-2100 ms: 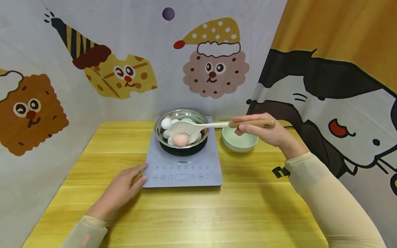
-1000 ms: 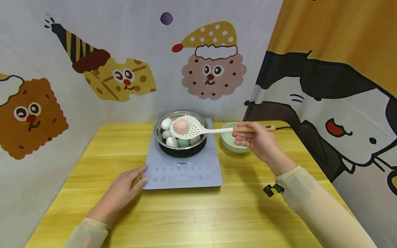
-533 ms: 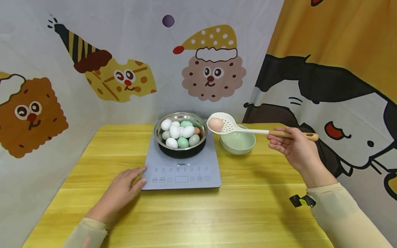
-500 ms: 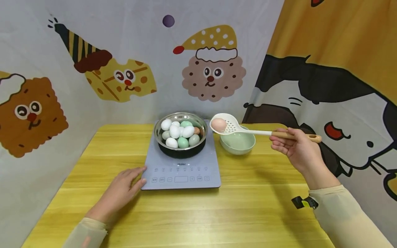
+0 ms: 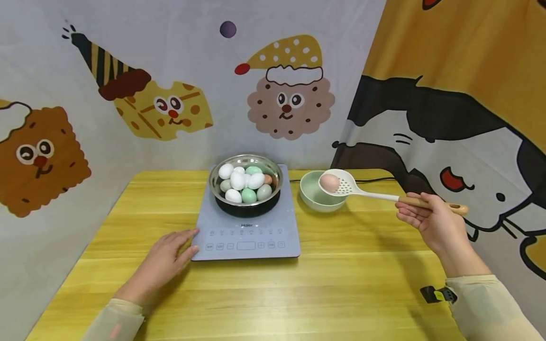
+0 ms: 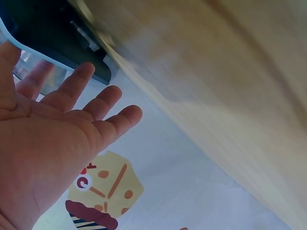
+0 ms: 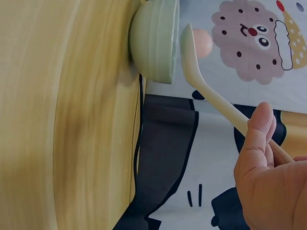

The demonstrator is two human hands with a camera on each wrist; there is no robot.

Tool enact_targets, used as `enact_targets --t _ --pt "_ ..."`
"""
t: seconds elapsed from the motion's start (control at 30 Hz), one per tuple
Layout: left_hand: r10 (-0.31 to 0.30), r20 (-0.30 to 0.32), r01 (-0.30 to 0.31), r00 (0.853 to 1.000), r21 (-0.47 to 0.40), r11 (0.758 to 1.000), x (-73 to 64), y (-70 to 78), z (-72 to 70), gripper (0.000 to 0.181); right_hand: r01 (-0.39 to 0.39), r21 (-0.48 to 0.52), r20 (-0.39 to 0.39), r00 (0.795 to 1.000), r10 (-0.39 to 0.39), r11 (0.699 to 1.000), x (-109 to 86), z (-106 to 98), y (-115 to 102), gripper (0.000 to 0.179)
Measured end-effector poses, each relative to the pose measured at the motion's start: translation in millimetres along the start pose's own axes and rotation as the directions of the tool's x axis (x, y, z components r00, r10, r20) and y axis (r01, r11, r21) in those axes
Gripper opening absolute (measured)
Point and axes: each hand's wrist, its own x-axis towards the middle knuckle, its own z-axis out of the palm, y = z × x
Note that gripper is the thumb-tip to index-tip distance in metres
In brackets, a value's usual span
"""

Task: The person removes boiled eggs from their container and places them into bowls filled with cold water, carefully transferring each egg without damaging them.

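Observation:
My right hand [image 5: 439,222] grips the wooden handle of a white slotted spoon [image 5: 350,182], thumb along the handle in the right wrist view. One pinkish-brown egg [image 5: 330,183] lies in the spoon's bowl. The spoon's head is over a pale green bowl [image 5: 322,201], just above its rim in the right wrist view [image 7: 156,43]. My left hand [image 5: 159,265] touches the left edge of a grey-blue induction cooker [image 5: 247,237] with fingers extended. On the cooker stands a steel pan [image 5: 273,175] heaped with several white, green and brown eggs [image 5: 249,195].
The yellow wooden table [image 5: 256,303] backs onto a printed cloth [image 5: 179,142]. A black cable [image 5: 375,179] runs behind the green bowl along the table's back edge.
My right hand has lifted the egg out of the pan on the slotted spoon and carried it right, over the green bowl. My left hand has stayed at the cooker's edge.

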Motion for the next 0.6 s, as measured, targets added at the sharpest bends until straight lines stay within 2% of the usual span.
enact_targets --t 0.33,0.6 --pt "0.010 -0.006 -0.010 1.000 0.001 1.000 1.0 0.1 -1.0 0.053 0.022 -0.061 -0.008 1.000 -0.022 0.998 4.4 2.9 5.3 0.027" --pt "0.014 -0.009 -0.014 1.000 0.001 1.000 0.7 0.2 -0.7 0.053 0.060 -0.196 -0.008 0.998 -0.063 0.979 12.6 21.3 14.9 0.027"
